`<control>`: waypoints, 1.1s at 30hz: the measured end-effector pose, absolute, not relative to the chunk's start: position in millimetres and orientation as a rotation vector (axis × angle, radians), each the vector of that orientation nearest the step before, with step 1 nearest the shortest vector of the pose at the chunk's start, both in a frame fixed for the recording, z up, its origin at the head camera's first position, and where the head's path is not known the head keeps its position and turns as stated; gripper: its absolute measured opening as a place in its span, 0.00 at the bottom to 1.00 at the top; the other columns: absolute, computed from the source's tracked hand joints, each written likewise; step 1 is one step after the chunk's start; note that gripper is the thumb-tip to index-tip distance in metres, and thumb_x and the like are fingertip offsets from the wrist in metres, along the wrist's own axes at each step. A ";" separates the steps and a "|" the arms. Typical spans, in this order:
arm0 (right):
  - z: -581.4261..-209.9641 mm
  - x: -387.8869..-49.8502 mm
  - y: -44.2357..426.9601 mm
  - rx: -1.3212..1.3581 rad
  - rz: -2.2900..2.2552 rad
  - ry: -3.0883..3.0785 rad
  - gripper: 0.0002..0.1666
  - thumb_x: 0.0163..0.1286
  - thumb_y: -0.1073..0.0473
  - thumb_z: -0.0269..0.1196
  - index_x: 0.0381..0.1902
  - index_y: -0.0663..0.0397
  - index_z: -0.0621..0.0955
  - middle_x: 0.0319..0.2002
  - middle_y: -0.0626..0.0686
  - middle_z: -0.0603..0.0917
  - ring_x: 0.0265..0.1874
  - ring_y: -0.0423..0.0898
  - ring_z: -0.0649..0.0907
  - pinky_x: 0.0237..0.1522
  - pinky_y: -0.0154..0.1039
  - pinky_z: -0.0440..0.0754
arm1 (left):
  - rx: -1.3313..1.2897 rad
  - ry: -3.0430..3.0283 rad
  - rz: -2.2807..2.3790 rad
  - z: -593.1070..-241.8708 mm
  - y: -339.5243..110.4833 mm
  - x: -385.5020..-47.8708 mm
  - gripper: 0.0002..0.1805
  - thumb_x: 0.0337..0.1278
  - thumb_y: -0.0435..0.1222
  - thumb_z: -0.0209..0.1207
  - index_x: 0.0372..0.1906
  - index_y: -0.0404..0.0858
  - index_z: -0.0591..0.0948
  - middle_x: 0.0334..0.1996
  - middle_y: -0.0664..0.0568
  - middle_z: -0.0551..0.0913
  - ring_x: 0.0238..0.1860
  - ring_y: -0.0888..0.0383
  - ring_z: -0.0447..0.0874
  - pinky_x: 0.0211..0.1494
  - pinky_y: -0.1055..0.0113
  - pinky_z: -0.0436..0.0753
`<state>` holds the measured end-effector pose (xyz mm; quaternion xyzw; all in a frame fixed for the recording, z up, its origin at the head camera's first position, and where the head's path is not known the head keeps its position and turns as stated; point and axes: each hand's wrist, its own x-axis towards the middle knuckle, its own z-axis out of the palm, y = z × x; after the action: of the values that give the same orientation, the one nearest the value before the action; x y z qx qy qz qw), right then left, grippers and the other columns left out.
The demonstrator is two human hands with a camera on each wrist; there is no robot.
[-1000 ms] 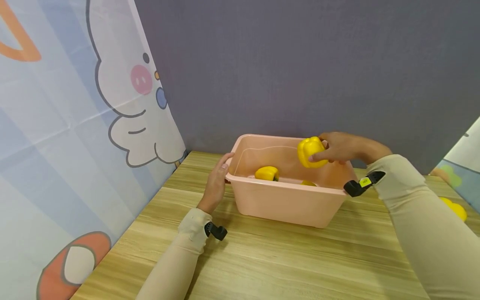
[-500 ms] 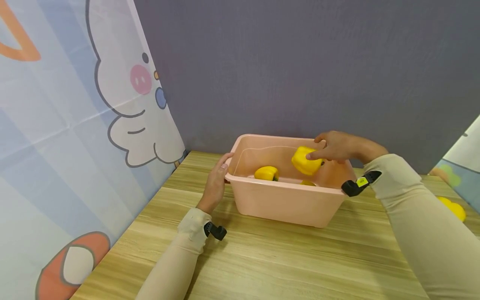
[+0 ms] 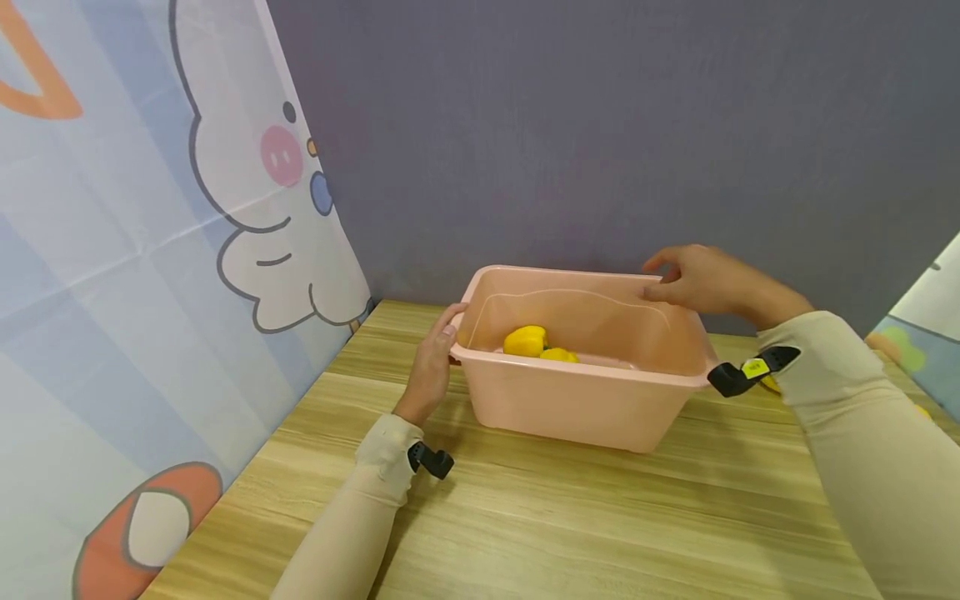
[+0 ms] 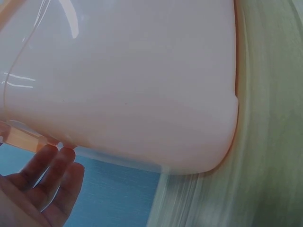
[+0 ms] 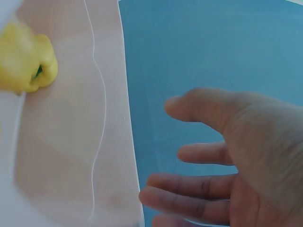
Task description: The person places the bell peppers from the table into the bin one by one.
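gripping the pink bin [image 3: 570, 404] at its left end, the left hand [image 3: 431, 367] holds the rim; only the left wrist view shows three fingers [image 4: 70, 184] meeting it from outside. the right hand [image 3: 708, 279] holds nothing, its fingers loosely spread by the far right rim. two yellow peppers [image 3: 525, 341] lie in the bin's left part; the right wrist view shows one's green stem end [image 5: 39, 71] more clearly.

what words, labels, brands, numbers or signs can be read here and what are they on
Nothing reads clearly.
Yellow label on the black device at the right wrist: marks too small and blurred to read.
Orange shape on the printed backdrop: cut off, possibly a letter, cannot tell.
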<state>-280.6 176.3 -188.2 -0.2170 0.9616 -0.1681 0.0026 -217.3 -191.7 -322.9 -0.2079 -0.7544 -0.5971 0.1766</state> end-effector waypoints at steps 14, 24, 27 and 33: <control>-189.0 -268.2 206.1 -0.602 -0.506 3.094 0.40 0.71 0.35 0.59 0.66 0.61 0.74 0.53 0.70 0.81 0.49 0.65 0.80 0.45 0.63 0.78 | -0.586 -2.133 -1.694 -325.7 -194.5 -217.9 0.26 0.79 0.37 0.35 0.73 0.32 0.65 0.46 0.24 0.74 0.36 0.56 0.76 0.42 0.54 0.79; -198.7 -255.0 235.8 -0.546 -0.576 3.160 0.35 0.74 0.37 0.56 0.64 0.59 0.76 0.50 0.66 0.83 0.45 0.62 0.81 0.43 0.63 0.77 | -0.589 -2.133 -1.691 -324.0 -195.3 -215.9 0.26 0.79 0.37 0.34 0.73 0.32 0.65 0.41 0.32 0.76 0.35 0.56 0.76 0.41 0.56 0.79; -202.5 -250.6 244.4 -0.517 -0.604 3.170 0.34 0.74 0.38 0.56 0.64 0.58 0.76 0.49 0.66 0.83 0.45 0.63 0.82 0.44 0.63 0.76 | -0.591 -2.135 -1.685 -324.5 -195.9 -216.2 0.26 0.79 0.37 0.33 0.73 0.32 0.65 0.42 0.35 0.77 0.36 0.56 0.77 0.40 0.62 0.79; -212.0 -243.3 259.8 -0.458 -0.576 3.154 0.39 0.74 0.34 0.53 0.66 0.61 0.72 0.56 0.72 0.79 0.53 0.69 0.77 0.47 0.68 0.74 | -0.584 -2.133 -1.700 -326.0 -196.0 -217.6 0.27 0.79 0.38 0.33 0.74 0.32 0.64 0.47 0.33 0.77 0.38 0.56 0.77 0.41 0.62 0.78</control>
<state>-243.3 259.8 -212.0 -0.1414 0.9727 -0.1775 -0.0486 -217.6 -196.0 -326.0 -0.2063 -0.7528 -0.6000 0.1753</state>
